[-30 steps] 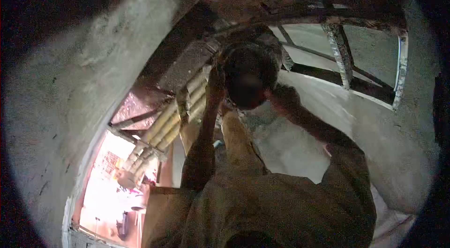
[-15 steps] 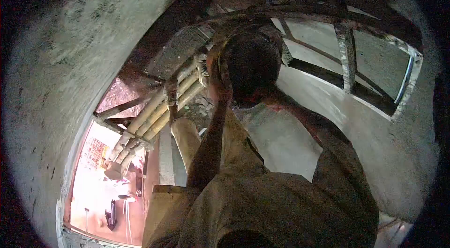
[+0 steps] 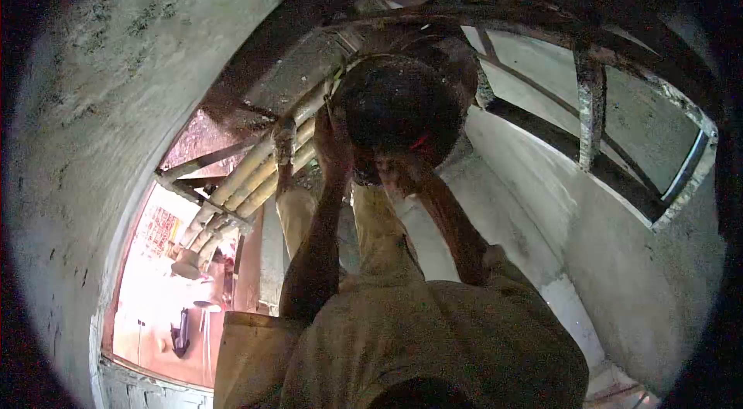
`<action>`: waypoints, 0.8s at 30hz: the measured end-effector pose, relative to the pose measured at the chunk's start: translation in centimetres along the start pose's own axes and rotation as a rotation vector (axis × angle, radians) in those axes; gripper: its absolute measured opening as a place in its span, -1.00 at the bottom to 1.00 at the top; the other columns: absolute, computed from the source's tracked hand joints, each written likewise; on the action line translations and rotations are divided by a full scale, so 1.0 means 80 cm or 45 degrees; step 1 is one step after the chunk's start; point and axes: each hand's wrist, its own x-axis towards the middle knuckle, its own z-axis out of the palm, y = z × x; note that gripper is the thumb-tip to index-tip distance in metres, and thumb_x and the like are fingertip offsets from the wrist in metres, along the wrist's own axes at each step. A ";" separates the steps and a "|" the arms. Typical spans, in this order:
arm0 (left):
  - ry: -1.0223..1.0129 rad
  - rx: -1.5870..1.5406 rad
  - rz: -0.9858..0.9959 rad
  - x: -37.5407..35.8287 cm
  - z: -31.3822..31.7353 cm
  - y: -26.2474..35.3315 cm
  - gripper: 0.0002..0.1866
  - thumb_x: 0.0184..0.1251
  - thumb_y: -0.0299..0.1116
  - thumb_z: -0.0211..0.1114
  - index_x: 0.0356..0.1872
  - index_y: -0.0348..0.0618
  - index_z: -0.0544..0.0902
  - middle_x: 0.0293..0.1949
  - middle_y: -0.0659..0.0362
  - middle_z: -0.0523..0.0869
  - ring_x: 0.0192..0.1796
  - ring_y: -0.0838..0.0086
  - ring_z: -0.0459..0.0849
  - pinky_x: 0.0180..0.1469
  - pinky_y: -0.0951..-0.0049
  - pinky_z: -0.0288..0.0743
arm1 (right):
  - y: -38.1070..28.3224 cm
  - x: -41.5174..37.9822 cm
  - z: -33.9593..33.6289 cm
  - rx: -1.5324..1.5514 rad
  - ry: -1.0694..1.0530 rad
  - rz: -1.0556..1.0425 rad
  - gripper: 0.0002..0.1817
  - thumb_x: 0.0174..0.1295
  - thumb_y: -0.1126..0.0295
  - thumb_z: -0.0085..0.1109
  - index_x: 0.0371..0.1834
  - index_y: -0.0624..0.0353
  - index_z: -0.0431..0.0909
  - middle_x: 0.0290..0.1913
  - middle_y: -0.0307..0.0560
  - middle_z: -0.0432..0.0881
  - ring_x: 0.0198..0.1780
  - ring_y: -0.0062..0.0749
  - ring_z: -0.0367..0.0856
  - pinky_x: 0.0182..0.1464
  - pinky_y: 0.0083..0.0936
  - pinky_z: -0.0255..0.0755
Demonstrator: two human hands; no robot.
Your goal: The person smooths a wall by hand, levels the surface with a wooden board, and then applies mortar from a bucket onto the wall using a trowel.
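A dark round basin (image 3: 398, 111), its inside mostly in shadow, is held up before me. My left hand (image 3: 334, 147) grips its left side, palm against the wall and fingers pointing upward. At the near rim, my right hand (image 3: 398, 173) is closed, with fingers curled at the edge; shadow hides part of this grip. What the basin contains is too dark to make out. Below it, my legs (image 3: 375, 227) show in light trousers, and one bare foot (image 3: 284, 142) rests on bamboo poles (image 3: 255, 177).
A rough plastered wall (image 3: 116, 99) rises on the left. On the right, a wooden frame with crossbars (image 3: 592, 107) is set by a pale wall (image 3: 534, 169). Through a bright opening at lower left, a floor (image 3: 155, 347) with a dark object (image 3: 180, 335) shows far below.
My right arm has drawn in and bent, bringing the right hand to the basin's near rim. The left hand has slid a little left and down, and the basin's inside faces me more.
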 end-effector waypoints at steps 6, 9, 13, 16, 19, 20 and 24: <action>0.033 0.239 0.272 0.011 -0.008 -0.031 -0.44 0.56 0.02 0.06 0.27 -0.29 0.47 0.09 -0.13 0.64 0.13 0.08 0.61 0.18 0.16 0.45 | -0.004 -0.038 -0.004 -0.489 0.323 -0.646 -0.74 0.44 0.18 0.08 -0.04 0.12 0.54 -0.43 -0.13 0.59 -0.51 -0.41 0.57 -0.55 -0.34 0.47; 0.031 0.136 0.129 0.007 0.010 -0.044 -0.44 0.56 0.01 0.04 0.29 -0.28 0.47 0.09 -0.13 0.64 0.09 0.09 0.63 0.16 0.18 0.46 | -0.008 -0.130 -0.005 -1.899 0.493 -1.142 -0.73 0.45 0.20 0.06 0.00 0.15 0.53 -0.40 -0.08 0.61 -0.48 -0.37 0.61 -0.53 -0.29 0.49; 0.004 0.334 0.094 -0.004 0.029 0.015 -0.43 0.57 0.04 0.04 0.36 -0.19 0.45 0.11 -0.11 0.66 0.02 0.16 0.68 0.11 0.21 0.48 | -0.042 -0.206 0.009 -2.928 1.136 -1.129 -0.69 0.42 0.21 0.06 0.08 0.16 0.50 -0.37 0.03 0.63 -0.43 -0.22 0.65 -0.50 -0.21 0.51; 0.031 0.116 0.213 -0.001 0.038 -0.019 -0.39 0.55 0.08 0.06 0.38 -0.16 0.43 0.05 -0.10 0.69 -0.08 0.22 0.70 -0.01 0.22 0.52 | -0.094 -0.130 -0.074 -2.973 0.964 -0.948 -0.65 0.42 0.17 0.05 0.14 0.13 0.48 -0.36 0.04 0.63 -0.45 -0.19 0.62 -0.50 -0.22 0.51; 0.295 0.315 0.596 0.048 0.041 -0.052 -0.40 0.51 0.06 0.15 0.38 -0.12 0.44 -0.08 -0.06 0.73 -0.16 0.26 0.71 -0.09 0.26 0.56 | -0.061 -0.041 -0.158 -2.565 0.644 -0.970 -0.62 0.45 0.15 0.04 0.19 0.13 0.44 -0.36 0.03 0.62 -0.48 -0.21 0.60 -0.47 -0.22 0.51; -0.098 0.467 -0.050 0.051 0.030 -0.009 -0.45 0.52 0.00 0.15 0.37 -0.10 0.45 -0.05 -0.06 0.72 -0.07 0.22 0.70 -0.01 0.23 0.54 | -0.038 -0.037 -0.155 -2.422 0.590 -0.885 -0.60 0.45 0.14 0.04 0.20 0.14 0.43 -0.35 0.05 0.62 -0.47 -0.19 0.60 -0.46 -0.21 0.52; -0.127 0.410 0.067 -0.014 0.047 0.066 -0.56 0.58 -0.16 0.06 0.35 -0.07 0.44 0.10 -0.03 0.65 0.18 0.14 0.62 0.18 0.19 0.47 | 0.021 -0.048 -0.128 -2.102 0.433 -0.548 -0.54 0.44 0.10 0.04 0.24 0.18 0.38 -0.31 0.13 0.63 -0.46 -0.13 0.62 -0.41 -0.17 0.53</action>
